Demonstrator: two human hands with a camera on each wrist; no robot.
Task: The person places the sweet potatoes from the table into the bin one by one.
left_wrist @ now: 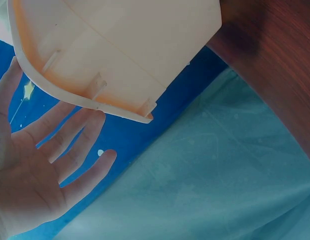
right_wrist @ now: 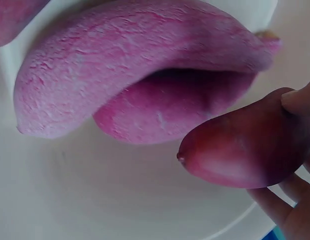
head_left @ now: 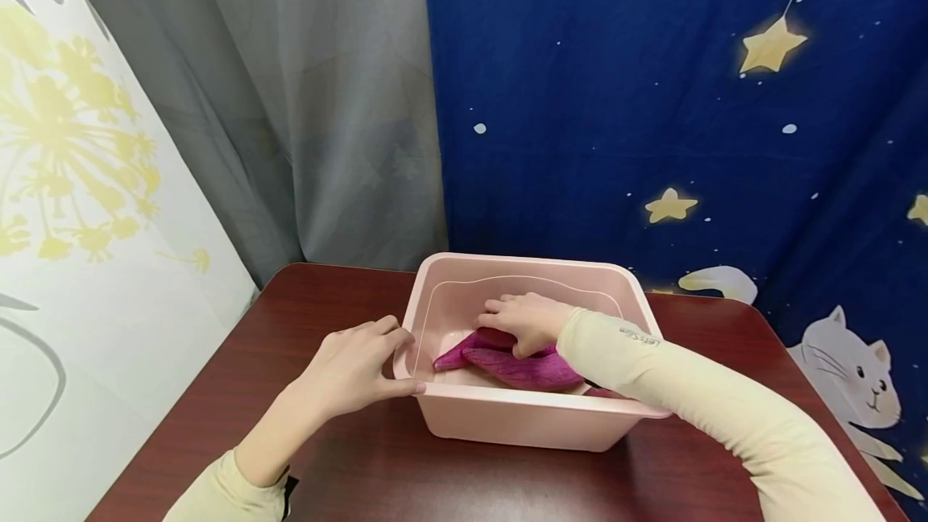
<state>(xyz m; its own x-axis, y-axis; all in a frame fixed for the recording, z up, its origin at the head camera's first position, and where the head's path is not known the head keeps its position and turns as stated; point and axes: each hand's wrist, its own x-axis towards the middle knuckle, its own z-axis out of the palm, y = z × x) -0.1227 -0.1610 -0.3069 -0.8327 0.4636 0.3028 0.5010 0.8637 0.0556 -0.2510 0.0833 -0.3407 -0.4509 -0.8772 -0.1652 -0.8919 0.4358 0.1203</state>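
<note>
A pink plastic basin [head_left: 515,421] stands on the table. My right hand [head_left: 525,321] reaches down inside it and grips a dark red, mango-like fruit [right_wrist: 245,142]; the thumb lies on one side of it and fingers are beneath. Beside that fruit lie two long purple vegetables, a wrinkled curved one [right_wrist: 140,55] and a smoother one [right_wrist: 160,112] partly under it; their exact kind is unclear. At the basin's left rim is my left hand [head_left: 355,369], its thumb touching the near corner. In the left wrist view its fingers [left_wrist: 75,140] are spread and fairly straight, some tips touching the rim.
Another reddish piece [right_wrist: 15,20] lies in the basin, cut off by the right wrist view's edge. The basin rests on a dark red-brown table [head_left: 304,457]. Grey [head_left: 348,103] and starry blue curtains [head_left: 580,103] hang behind, and a white patterned panel [head_left: 87,280] stands at left.
</note>
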